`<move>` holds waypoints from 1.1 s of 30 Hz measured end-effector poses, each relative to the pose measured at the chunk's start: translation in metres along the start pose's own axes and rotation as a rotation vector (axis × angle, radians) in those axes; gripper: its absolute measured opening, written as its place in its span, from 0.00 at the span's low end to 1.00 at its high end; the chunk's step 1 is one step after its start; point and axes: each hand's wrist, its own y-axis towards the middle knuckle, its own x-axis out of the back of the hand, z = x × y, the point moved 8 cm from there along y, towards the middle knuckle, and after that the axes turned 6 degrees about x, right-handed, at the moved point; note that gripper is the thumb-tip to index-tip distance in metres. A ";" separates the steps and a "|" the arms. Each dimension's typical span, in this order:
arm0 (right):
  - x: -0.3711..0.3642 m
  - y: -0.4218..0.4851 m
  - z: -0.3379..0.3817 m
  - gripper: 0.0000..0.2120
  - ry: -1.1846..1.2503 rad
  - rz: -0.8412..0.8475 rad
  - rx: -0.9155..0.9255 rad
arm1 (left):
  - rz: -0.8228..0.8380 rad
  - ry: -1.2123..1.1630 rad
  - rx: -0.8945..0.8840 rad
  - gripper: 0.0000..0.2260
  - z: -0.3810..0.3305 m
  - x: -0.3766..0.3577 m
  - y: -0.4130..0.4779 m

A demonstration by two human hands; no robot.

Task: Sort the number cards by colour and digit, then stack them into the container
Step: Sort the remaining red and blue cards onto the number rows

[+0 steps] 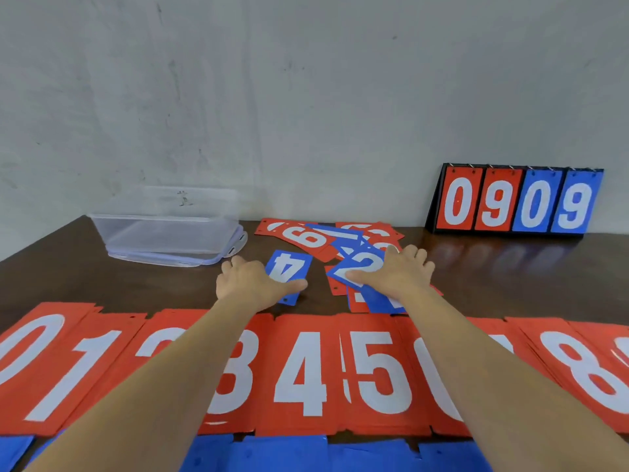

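One row of red card piles (265, 369) is spread across the table (493, 267), with one clear container (163, 233) and one four-card scoreboard (514, 202) set behind. Two hands are pressed flat, fingers spread: left hand (248, 281) on blue 4 card (289, 264), right hand (398, 270) on blue 2 card (360, 265).

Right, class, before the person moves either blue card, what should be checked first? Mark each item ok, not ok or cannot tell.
1. Left hand flat on the blue 4 card, which lies beside the pile: ok.
2. Right hand flat on the blue 2 card, on top of the mixed pile: ok.
3. Blue row digits readable for placing: cannot tell, only the top edges show.
4. Red row in digit order: ok where the arms do not hide it.
5. Container open, sitting on its lid: ok.
6. Pile fully sorted: not ok, red and blue are mixed.
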 end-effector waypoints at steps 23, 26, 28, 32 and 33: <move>-0.011 0.024 0.017 0.37 0.146 -0.049 0.179 | -0.086 -0.231 -0.043 0.35 -0.005 0.008 0.004; -0.011 0.023 0.011 0.34 0.332 -0.070 0.160 | -0.113 -0.406 -0.083 0.32 -0.006 0.015 0.002; -0.010 0.026 0.003 0.33 0.506 -0.107 0.119 | -0.133 -0.503 -0.090 0.31 -0.006 0.023 0.001; -0.004 0.032 -0.015 0.25 0.833 -0.162 0.023 | -0.174 -0.659 -0.042 0.31 -0.001 0.042 -0.001; 0.000 0.031 -0.016 0.18 0.887 -0.179 0.022 | -0.188 -0.696 -0.028 0.30 0.001 0.048 -0.003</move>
